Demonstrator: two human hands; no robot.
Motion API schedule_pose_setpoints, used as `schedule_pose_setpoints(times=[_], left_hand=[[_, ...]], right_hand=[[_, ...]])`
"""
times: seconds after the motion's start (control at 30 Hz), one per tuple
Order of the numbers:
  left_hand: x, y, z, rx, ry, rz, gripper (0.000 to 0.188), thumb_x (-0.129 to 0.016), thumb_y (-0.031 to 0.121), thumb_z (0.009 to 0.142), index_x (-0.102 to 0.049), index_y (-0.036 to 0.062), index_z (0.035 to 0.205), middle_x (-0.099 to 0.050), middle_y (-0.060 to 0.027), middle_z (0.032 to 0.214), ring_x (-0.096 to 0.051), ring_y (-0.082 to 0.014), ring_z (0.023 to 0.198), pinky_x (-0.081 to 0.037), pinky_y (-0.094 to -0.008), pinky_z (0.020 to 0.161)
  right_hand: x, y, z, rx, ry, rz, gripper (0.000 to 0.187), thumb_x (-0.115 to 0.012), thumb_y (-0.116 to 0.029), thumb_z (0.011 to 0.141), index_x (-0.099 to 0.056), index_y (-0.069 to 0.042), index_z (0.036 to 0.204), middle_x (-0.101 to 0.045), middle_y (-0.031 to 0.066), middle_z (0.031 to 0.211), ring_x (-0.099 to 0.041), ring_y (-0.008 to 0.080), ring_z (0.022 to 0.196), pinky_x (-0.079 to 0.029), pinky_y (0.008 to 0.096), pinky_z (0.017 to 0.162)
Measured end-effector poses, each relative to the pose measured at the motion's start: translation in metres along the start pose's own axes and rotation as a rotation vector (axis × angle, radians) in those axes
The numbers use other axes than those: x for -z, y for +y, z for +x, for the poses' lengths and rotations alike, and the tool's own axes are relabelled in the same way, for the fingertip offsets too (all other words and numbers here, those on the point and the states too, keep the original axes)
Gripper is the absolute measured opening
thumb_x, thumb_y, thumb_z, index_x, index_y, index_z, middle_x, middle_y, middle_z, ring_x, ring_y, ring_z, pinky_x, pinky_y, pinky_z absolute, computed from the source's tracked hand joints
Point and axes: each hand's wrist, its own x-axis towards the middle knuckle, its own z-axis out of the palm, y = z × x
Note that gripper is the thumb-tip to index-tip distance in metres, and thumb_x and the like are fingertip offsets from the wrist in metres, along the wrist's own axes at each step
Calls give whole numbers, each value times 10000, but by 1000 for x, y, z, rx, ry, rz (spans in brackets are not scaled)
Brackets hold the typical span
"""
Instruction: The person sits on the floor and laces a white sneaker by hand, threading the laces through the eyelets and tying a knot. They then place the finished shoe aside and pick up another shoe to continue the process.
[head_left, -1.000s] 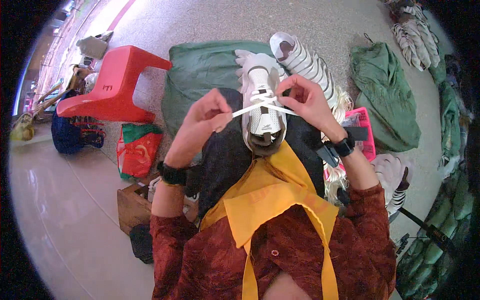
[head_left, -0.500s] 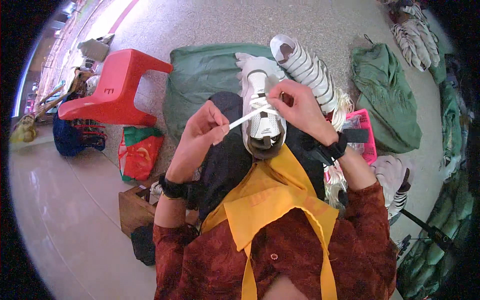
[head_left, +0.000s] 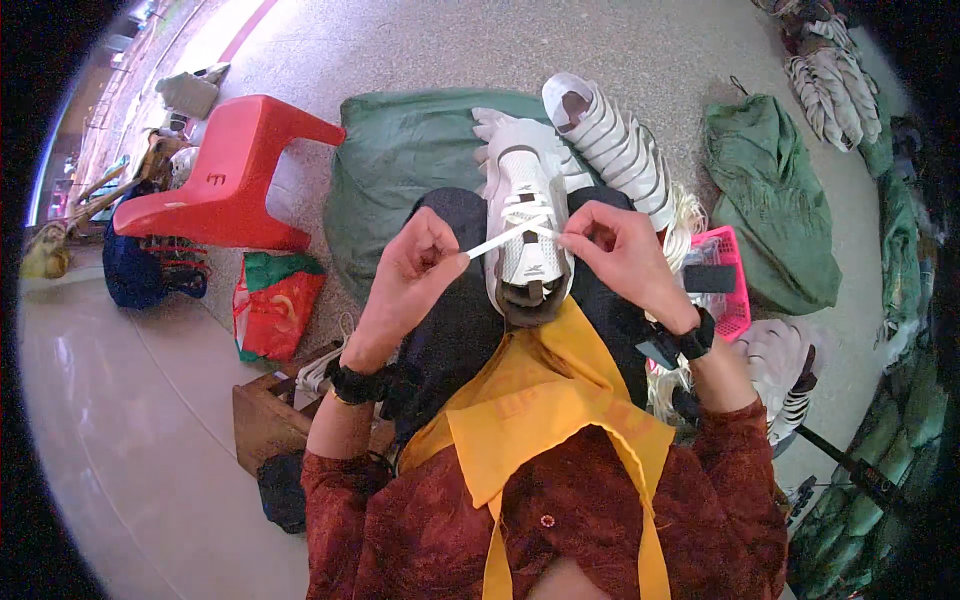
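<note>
A white shoe upper (head_left: 528,180) lies lengthwise across my lap, its dark-lined collar toward me. A flat white shoelace (head_left: 498,240) runs through its eyelets and crosses over the tongue. My left hand (head_left: 418,260), left of the upper, is closed in a pinch on one lace end and holds it taut. To the right, my right hand (head_left: 622,248) pinches the other end, pulled out short from the upper. Dark wristbands circle both wrists. Below the upper, a yellow apron (head_left: 550,400) covers my front.
Stacked white uppers (head_left: 615,145) lie ahead to the right, near bundled laces (head_left: 684,225) and a pink basket (head_left: 738,290). Green sacks (head_left: 400,150) spread on the floor. At left are a red stool (head_left: 225,190), a red-green bag (head_left: 280,305) and a wooden box (head_left: 262,420).
My right hand has moved down and right, away from the eyelets, drawing its lace end out sideways. My left hand keeps its lace end and has shifted slightly.
</note>
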Motion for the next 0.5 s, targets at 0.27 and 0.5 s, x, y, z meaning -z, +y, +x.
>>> schedule_pose_setpoints(times=[0.27, 0.5], left_hand=[[-2, 10, 8, -251, 57, 593, 186, -694, -3, 856, -515, 43, 836, -487, -27, 710, -501, -120, 640, -384, -289, 569], [1, 14, 13, -273, 119, 630, 166, -697, 20, 869, -538, 21, 824, -523, -80, 691, -501, -172, 599, -409, -313, 568]], right_hand=[[0, -7, 0, 32, 52, -31, 134, -736, -136, 888, -674, -17, 888, -658, 45, 721, -555, 99, 588, -457, 281, 545], [3, -24, -5, 49, 32, -129, 136, -745, -134, 864, -681, -21, 905, -675, 77, 771, -598, 172, 598, -482, 298, 566]])
